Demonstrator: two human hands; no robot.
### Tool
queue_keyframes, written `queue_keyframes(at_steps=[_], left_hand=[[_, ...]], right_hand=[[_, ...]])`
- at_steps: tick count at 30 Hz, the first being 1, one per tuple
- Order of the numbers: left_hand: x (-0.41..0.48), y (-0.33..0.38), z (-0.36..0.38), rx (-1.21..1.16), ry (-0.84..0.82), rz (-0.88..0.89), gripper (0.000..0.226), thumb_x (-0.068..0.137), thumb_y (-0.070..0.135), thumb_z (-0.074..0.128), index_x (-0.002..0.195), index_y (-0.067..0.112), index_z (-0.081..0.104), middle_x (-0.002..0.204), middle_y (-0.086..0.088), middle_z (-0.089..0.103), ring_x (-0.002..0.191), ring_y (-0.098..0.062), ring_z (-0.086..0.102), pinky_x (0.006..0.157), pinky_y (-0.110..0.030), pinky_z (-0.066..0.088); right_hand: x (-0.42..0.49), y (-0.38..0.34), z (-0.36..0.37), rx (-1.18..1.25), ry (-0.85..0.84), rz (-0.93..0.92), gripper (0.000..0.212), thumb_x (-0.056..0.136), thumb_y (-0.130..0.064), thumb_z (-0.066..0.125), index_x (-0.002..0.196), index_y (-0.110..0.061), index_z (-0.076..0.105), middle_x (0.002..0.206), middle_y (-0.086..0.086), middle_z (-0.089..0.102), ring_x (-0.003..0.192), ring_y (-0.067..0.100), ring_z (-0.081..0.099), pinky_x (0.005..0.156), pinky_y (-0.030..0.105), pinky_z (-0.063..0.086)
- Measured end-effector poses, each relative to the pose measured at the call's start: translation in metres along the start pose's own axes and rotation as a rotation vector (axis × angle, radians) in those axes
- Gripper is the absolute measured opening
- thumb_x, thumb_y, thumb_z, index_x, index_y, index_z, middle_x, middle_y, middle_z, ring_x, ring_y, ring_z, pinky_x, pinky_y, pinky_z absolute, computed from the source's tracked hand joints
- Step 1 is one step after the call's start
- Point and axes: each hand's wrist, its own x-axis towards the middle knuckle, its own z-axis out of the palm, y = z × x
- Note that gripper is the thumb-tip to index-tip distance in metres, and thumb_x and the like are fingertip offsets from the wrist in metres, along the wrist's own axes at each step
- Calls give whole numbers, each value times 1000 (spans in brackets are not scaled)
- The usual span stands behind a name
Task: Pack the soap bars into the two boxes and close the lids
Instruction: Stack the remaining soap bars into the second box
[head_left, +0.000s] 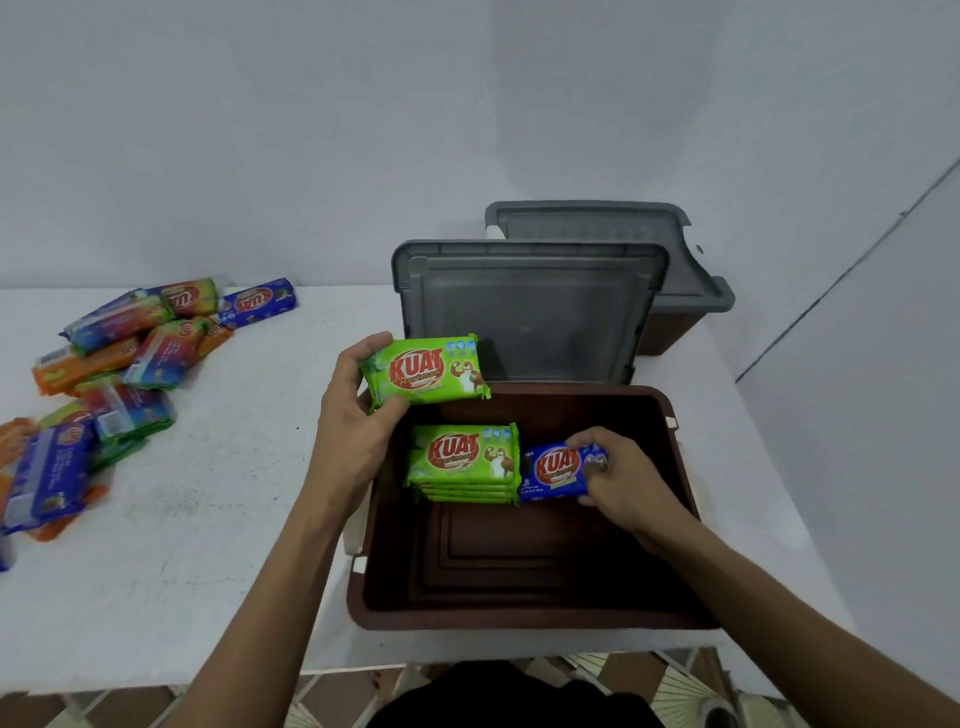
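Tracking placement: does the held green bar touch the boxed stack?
Apart: head view shows brown plastic box wall between held green soap bar and green bar stack.

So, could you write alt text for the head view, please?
A person's left hand holds a green soap bar by an open brown box, while the right hand grips a blue soap bar beside a green stack inside.

Both forearms were bare right up to where they left my sight, slim and long. The left hand (353, 415) and the right hand (623, 483) were bare as well. Low between the arms showed a plain black garment (514, 696), too little of it visible to tell its cut.
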Motion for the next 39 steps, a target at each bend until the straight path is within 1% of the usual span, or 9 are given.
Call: queue_keyframes(at_steps=[5, 10, 16, 22, 27, 29, 33, 37, 39], left_hand=[[1, -2, 0, 4, -7, 4, 53, 90, -9, 53, 131, 25, 46, 126, 2, 57, 106, -6, 62, 81, -18, 54], [0, -5, -1, -10, -18, -1, 54, 90, -11, 52, 131, 25, 47, 128, -1, 56, 104, -5, 62, 78, -16, 53], [0, -5, -3, -4, -32, 0, 56, 90, -12, 51, 132, 25, 47, 126, -1, 57, 102, -2, 62, 79, -16, 52], [1, -3, -4, 21, -40, 1, 56, 89, -12, 52, 132, 24, 47, 124, 3, 58, 102, 1, 61, 81, -16, 52], [-2, -2, -7, -2, -82, 4, 55, 91, -9, 54, 135, 24, 47, 124, 2, 60, 109, -8, 62, 88, -25, 54], [-4, -1, -7, -50, -127, -9, 55, 91, -8, 55, 136, 24, 47, 123, 5, 61, 111, -12, 62, 88, -28, 55], [-9, 4, -3, -98, -215, -20, 54, 91, -4, 58, 135, 25, 47, 125, 5, 60, 115, -14, 61, 85, -28, 56], [-12, 9, -3, -23, -288, -7, 51, 90, 4, 61, 134, 26, 47, 126, 4, 58, 113, -8, 60, 83, -22, 55], [-12, 8, -7, 132, -321, 43, 52, 89, 14, 65, 135, 30, 47, 126, 6, 58, 113, -5, 58, 85, -19, 53]], right_hand=[[4, 2, 3, -203, 7, -60, 35, 92, -4, 60, 120, -22, 49, 133, 11, 47, 108, 17, 51, 75, 21, 52], [5, 5, 8, -404, 6, -130, 27, 92, -15, 63, 115, -18, 49, 123, 14, 57, 105, 25, 61, 86, 38, 58], [2, 5, 14, -606, 4, -160, 46, 92, -25, 65, 133, -17, 47, 128, 14, 58, 110, 27, 61, 90, 39, 56], [-4, -17, -2, -650, -3, -131, 44, 93, -29, 63, 133, -14, 50, 129, 12, 59, 110, 24, 61, 90, 36, 55], [-12, -55, -17, -311, 178, -422, 22, 96, -24, 57, 117, -17, 61, 101, -2, 69, 79, 1, 60, 70, 9, 48], [-13, -67, -14, -32, 112, -492, 27, 96, -21, 58, 123, -23, 59, 97, -7, 69, 84, 2, 66, 77, 17, 56], [-16, -81, -3, 481, -187, -414, 37, 95, -12, 59, 129, -26, 56, 105, 7, 73, 101, 16, 70, 83, 32, 59], [-13, -79, 3, 597, -227, -339, 33, 94, -6, 60, 122, -22, 63, 112, 8, 72, 105, 23, 69, 85, 36, 58], [-11, -75, 1, 623, -240, -297, 32, 93, -4, 59, 120, -21, 65, 112, 6, 71, 105, 22, 68, 86, 36, 58]])
